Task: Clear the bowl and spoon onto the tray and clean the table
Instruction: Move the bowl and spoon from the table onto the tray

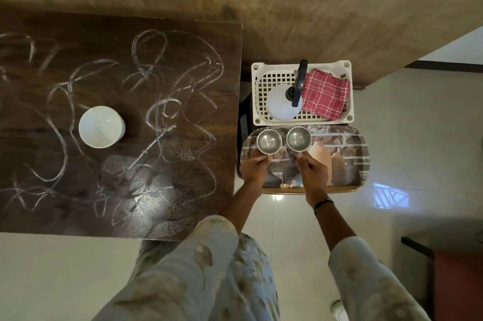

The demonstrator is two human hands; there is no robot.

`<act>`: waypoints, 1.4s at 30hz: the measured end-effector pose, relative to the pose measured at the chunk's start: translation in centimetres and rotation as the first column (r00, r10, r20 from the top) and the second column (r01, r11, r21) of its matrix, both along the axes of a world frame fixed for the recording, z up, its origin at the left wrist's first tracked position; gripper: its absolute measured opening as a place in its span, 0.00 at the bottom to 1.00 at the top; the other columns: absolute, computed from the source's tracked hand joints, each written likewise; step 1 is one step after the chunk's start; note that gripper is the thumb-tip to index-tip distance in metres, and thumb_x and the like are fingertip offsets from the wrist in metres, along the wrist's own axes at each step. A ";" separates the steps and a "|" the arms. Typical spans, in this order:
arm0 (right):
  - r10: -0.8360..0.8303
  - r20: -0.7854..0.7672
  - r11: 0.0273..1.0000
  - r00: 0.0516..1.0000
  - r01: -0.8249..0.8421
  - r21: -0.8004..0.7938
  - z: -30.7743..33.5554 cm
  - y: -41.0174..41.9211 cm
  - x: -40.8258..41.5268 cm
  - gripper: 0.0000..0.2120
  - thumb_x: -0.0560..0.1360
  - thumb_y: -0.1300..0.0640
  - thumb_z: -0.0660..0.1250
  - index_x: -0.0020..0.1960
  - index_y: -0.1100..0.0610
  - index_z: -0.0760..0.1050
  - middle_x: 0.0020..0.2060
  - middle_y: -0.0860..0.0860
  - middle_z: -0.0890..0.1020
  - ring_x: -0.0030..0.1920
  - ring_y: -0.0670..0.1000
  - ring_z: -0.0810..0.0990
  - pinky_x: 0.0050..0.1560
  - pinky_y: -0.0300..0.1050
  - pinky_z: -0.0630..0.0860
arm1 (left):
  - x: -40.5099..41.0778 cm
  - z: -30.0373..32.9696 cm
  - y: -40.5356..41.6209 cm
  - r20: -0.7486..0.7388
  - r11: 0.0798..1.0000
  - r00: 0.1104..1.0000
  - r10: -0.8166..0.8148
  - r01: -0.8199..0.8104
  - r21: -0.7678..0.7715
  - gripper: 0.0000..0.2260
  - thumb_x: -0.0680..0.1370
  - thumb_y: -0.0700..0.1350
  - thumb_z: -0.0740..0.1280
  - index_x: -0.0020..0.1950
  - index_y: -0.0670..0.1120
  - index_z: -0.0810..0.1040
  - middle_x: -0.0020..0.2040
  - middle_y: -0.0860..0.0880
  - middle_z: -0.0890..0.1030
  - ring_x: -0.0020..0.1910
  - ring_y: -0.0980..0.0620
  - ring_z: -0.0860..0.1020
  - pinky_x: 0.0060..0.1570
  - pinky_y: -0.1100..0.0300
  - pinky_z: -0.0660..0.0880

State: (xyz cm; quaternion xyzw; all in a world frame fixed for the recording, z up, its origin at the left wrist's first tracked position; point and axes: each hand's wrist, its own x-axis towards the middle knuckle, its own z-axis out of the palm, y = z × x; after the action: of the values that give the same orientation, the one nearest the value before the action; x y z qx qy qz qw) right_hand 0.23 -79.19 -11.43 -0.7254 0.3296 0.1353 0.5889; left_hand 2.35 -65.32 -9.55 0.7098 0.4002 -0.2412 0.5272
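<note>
Currently both hands are over the printed tray, to the right of the dark table. Left hand has fingers pinched on the near rim of one small steel cup; right hand is pinched likewise on a second steel cup. Both cups sit side by side on the tray's far-left part. Judgement: cups are being set down or released, so the clearing step is in hand.

White bowl is on the table, upright, well apart from the tray, amid white scribble marks. No spoon can be made out.

Next move likely calls for letting go of both cups, then reaching left for the bowl. Spray bottle and red checked cloth wait in the white basket behind the tray, for the wiping.
</note>
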 end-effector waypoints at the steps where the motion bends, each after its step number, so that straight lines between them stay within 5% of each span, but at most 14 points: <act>1: -0.006 -0.005 1.000 1.000 0.006 -0.003 0.0 0.1 0.1 0.13 0.78 0.53 0.67 0.59 0.58 0.80 0.56 0.51 0.83 0.59 0.49 0.79 0.67 0.52 0.73 | 0.1 -0.1 0.0 0.007 1.000 1.000 0.003 -0.003 -0.005 0.13 0.74 0.42 0.71 0.56 0.38 0.81 0.56 0.43 0.82 0.58 0.47 0.78 0.54 0.62 0.72; 10: -0.004 0.004 0.998 1.000 0.005 -0.059 0.0 0.6 0.9 0.11 0.78 0.54 0.67 0.56 0.58 0.82 0.54 0.51 0.83 0.57 0.49 0.79 0.63 0.49 0.75 | 0.9 -0.4 0.4 0.041 1.000 0.999 -0.008 0.009 -0.018 0.11 0.73 0.40 0.71 0.54 0.37 0.82 0.54 0.41 0.83 0.55 0.46 0.80 0.52 0.62 0.74; 15: 0.071 -0.026 0.994 0.997 -0.073 -0.082 0.6 0.4 1.2 0.10 0.79 0.54 0.65 0.51 0.58 0.82 0.48 0.53 0.84 0.51 0.51 0.80 0.44 0.29 0.74 | 1.0 0.1 0.6 0.037 0.998 0.999 -0.004 0.006 -0.064 0.10 0.73 0.39 0.71 0.52 0.36 0.82 0.53 0.40 0.83 0.53 0.46 0.80 0.50 0.62 0.72; 20: -0.160 -0.073 0.962 0.984 0.139 -0.236 2.8 1.4 1.1 0.10 0.78 0.58 0.65 0.53 0.63 0.80 0.48 0.51 0.77 0.51 0.50 0.75 0.54 0.44 0.74 | 0.7 1.2 2.2 -0.050 0.995 0.999 -0.016 0.011 -0.098 0.11 0.74 0.42 0.71 0.54 0.39 0.82 0.54 0.42 0.83 0.55 0.44 0.80 0.57 0.55 0.77; 24: -0.307 0.005 0.911 0.952 0.296 -0.286 5.7 3.1 0.6 0.09 0.79 0.58 0.62 0.50 0.60 0.79 0.50 0.52 0.79 0.52 0.50 0.75 0.55 0.45 0.73 | -0.2 3.4 5.0 0.005 0.996 1.000 -0.022 0.022 -0.092 0.09 0.75 0.41 0.68 0.54 0.40 0.82 0.53 0.42 0.83 0.48 0.48 0.80 0.42 0.66 0.76; 31: 0.038 0.216 0.975 0.976 0.011 -0.221 12.0 10.7 2.4 0.06 0.79 0.58 0.64 0.48 0.57 0.79 0.45 0.51 0.82 0.48 0.51 0.79 0.53 0.48 0.76 | 0.1 8.5 12.6 0.080 0.935 0.977 0.198 -0.164 -0.314 0.05 0.75 0.39 0.67 0.45 0.44 0.82 0.44 0.47 0.82 0.47 0.49 0.80 0.53 0.58 0.77; 36: 0.153 0.338 0.988 0.929 -0.145 -0.047 15.5 20.7 4.8 0.05 0.79 0.62 0.63 0.49 0.59 0.78 0.44 0.50 0.83 0.42 0.47 0.82 0.47 0.40 0.78 | 0.8 12.4 22.1 0.193 0.877 0.924 0.331 -0.225 -0.426 0.08 0.74 0.33 0.66 0.41 0.45 0.79 0.41 0.48 0.81 0.42 0.54 0.79 0.47 0.63 0.75; 42: 0.246 0.326 0.966 0.913 -0.260 0.001 16.9 35.3 7.0 0.05 0.79 0.61 0.64 0.49 0.58 0.79 0.40 0.48 0.83 0.40 0.41 0.82 0.49 0.42 0.78 | 0.3 14.4 37.4 0.302 0.868 0.853 0.426 -0.292 -0.401 0.10 0.76 0.32 0.63 0.41 0.44 0.78 0.31 0.55 0.83 0.32 0.61 0.80 0.34 0.70 0.76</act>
State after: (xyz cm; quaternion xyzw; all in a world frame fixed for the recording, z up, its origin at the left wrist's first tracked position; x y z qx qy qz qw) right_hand 7.21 -43.93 5.46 -0.7611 0.1288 0.0969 0.6283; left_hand 2.68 -27.92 4.87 0.5516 0.3697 -0.0599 0.7453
